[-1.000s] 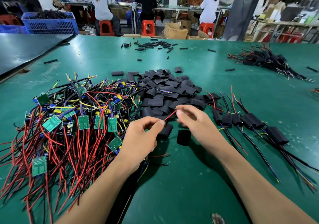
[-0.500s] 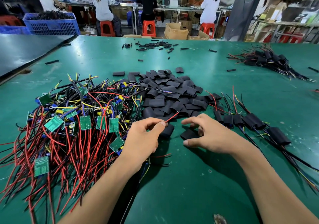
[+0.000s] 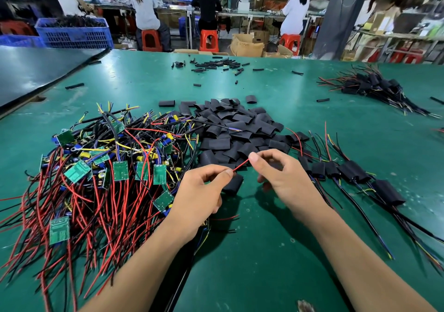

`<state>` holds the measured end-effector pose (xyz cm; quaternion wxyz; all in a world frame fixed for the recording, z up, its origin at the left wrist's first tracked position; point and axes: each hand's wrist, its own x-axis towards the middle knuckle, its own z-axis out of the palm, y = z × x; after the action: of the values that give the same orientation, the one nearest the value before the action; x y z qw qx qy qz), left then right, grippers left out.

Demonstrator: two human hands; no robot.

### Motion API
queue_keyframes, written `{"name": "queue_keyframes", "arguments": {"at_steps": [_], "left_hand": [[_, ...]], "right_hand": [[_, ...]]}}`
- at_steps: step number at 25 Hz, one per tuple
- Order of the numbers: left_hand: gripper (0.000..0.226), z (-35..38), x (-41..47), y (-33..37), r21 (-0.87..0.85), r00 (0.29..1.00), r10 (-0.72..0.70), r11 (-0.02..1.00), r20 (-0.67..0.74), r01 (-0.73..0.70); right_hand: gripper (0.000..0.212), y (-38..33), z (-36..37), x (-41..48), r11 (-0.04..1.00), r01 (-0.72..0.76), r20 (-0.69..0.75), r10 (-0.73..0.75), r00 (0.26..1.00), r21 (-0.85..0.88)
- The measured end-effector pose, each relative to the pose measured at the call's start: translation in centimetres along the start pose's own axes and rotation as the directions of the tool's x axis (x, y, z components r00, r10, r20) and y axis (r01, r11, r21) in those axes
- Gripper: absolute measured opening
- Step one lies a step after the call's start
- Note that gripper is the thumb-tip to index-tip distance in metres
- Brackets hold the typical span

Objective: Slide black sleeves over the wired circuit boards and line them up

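- Left hand (image 3: 199, 192): thumb and index finger pinch a red wire (image 3: 241, 164); other fingers curled under the palm.
- Right hand (image 3: 286, 179): thumb and index fingertip pinch the far end of the same red wire; remaining fingers loosely curled below. Cannot tell whether they hold anything.
- Red wire runs in a short taut span between the two pinches, just above the table.
- One loose black sleeve (image 3: 232, 184) lies flat on the green table (image 3: 264, 263), just beside the left fingertips and under the wire.
- Pile of black sleeves (image 3: 240, 129) sits right behind both hands, centre of the table.
- Heap of wired circuit boards (image 3: 115, 167) is left of the hands: green boards tangled in red, black and yellow leads, touching the sleeve pile's left edge.
- Row of sleeved boards (image 3: 350, 172) is lined up side by side right of the right hand, wires trailing toward the near edge.
- Another bundle of sleeved boards (image 3: 370, 86) at far right, well apart.
- Thin black tube offcuts (image 3: 216, 64) scattered at the far edge.
- Blue crate (image 3: 74, 35) and red stools (image 3: 208, 40) with seated workers beyond the table.
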<state>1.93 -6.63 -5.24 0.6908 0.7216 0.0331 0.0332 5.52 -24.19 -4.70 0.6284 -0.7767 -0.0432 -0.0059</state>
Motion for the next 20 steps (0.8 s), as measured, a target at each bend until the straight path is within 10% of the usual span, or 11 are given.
{"name": "queue_keyframes", "arguments": {"at_steps": [7,14,20], "left_hand": [[0.017,-0.1,-0.2,-0.1,0.017,0.999,0.038,0.999,0.010,-0.038],[0.017,0.0,-0.2,-0.2,0.043,0.998,0.056,0.997,0.024,-0.057],[0.017,0.2,-0.3,-0.1,0.034,0.998,0.045,0.998,0.054,-0.047]], "right_hand": [[0.056,-0.9,-0.7,0.6,0.949,-0.175,-0.040,0.192,0.981,0.264],[0.021,-0.9,-0.9,0.5,0.897,-0.199,0.052,0.194,0.980,0.395],[0.046,-1.0,-0.7,0.4,0.862,-0.154,0.066,0.140,0.988,0.483]]}}
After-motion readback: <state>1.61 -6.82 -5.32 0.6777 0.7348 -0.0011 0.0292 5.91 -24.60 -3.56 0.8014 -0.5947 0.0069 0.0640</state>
